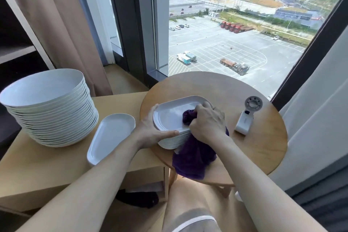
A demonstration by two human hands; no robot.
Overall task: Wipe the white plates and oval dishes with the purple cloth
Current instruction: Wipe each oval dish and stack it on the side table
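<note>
Two wooden tabletops side by side below a high window. Far left, behind everything: brown curtain (62,24), hanging to the floor. In front of it, on the rectangular tabletop (37,165): tall stack of round white plates (49,107), nested one in another. Just right of that stack, on the same tabletop near its right edge: single oval dish (111,133), white, face up, apart from the plates.

Next, left hand (152,132) at the left end of the top oval dish (173,113): grip clamped on that dish, fingers over the far rim, thumb laid straight along the near rim. Beneath, stack of oval dishes (173,142), standing on the left part of the round tabletop (254,147).

On the right half of the top dish: purple cloth (192,160), bunched into a wad and pressed to the white surface, loose tail hanging over the near side of the stack and past the tabletop's edge. Right hand (207,122) on top of the wad, grip closed round the cloth, knuckles up.

Further right, apart from the dishes: white handheld fan (246,117), lying on the round tabletop.
</note>
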